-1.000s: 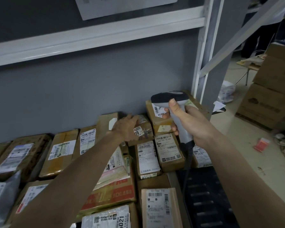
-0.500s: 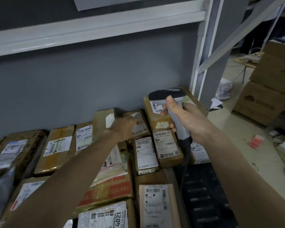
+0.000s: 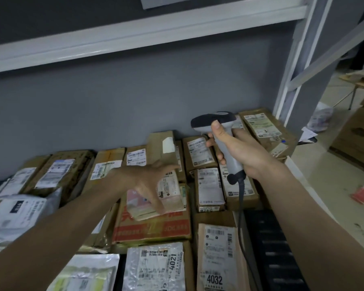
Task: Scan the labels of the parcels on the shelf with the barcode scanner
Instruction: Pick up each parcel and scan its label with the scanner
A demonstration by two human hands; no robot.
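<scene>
The left hand [image 3: 147,181] has come back off the small box at the rear wall, where it rested a second ago, and now hovers lower, over the pale flat parcel [image 3: 166,196] stacked on the red-printed carton [image 3: 153,227]. Its fingers [image 3: 156,201] are spread apart and grip nothing, tips pointing toward five o'clock; whether they touch that parcel's label I cannot tell. That suggests the rear box is done and this parcel is next.

At about two o'clock from the left hand, the right hand [image 3: 240,152] has its fingers clamped round the barcode scanner [image 3: 221,135], held upright above the brown boxes at the shelf's right end, head turned toward nine o'clock, cable [image 3: 241,217] hanging down.
</scene>
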